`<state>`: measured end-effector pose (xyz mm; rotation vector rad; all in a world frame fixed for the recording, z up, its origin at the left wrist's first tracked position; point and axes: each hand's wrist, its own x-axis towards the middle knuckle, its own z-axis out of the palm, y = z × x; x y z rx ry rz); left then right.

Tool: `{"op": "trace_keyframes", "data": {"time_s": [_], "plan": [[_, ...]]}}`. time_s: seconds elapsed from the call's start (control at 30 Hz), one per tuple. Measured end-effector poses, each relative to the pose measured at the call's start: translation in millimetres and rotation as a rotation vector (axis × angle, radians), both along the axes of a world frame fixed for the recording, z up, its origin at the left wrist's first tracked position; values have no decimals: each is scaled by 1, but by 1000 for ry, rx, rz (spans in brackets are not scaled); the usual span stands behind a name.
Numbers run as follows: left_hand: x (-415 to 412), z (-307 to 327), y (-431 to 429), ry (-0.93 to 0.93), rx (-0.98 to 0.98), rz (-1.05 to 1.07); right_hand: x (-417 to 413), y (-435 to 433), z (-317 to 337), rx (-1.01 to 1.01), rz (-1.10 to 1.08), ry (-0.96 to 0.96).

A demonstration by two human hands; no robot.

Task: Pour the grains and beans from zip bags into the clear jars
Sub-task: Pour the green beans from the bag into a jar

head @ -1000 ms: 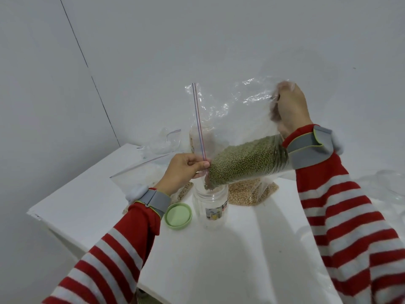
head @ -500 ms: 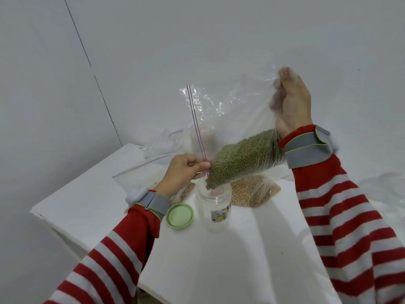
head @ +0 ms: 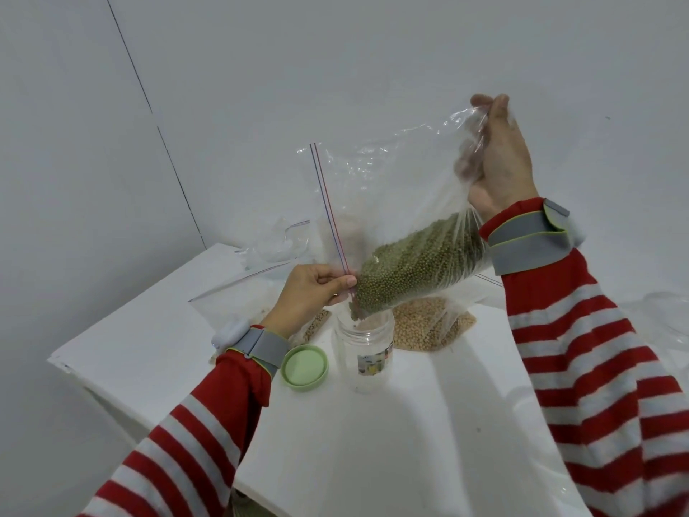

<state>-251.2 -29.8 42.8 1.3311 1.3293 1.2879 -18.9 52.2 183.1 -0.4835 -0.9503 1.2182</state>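
Observation:
A clear zip bag of green beans point(head: 410, 270) hangs tilted over an open clear jar point(head: 367, 354) on the white table point(head: 373, 460). My left hand point(head: 315, 289) pinches the bag's zip edge just above the jar mouth. Up high, my right hand point(head: 496, 158) grips the bag's bottom corner. The beans have slid to the low corner, which points into the jar mouth. A little material shows inside the top of the jar. The jar's green lid point(head: 305, 366) lies on the table to its left.
A zip bag of tan beans point(head: 428, 326) lies behind the jar. Empty clear bags point(head: 276, 240) sit at the table's far left, and another bag of grains point(head: 317, 326) shows under my left wrist. White walls close in behind. The table's left edge point(head: 123, 330) is near.
My right hand has lifted the bag's bottom higher, so the bag tilts more steeply. The beans have slid down toward the jar mouth. My left hand has held its place.

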Motion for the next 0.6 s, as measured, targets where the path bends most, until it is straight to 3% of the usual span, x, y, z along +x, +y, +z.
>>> {"op": "trace_keyframes", "data": {"time_s": [0.6], "plan": [[-9,-2,-7,32,-7,14,-8,-7,-2,14,9,15]]}}
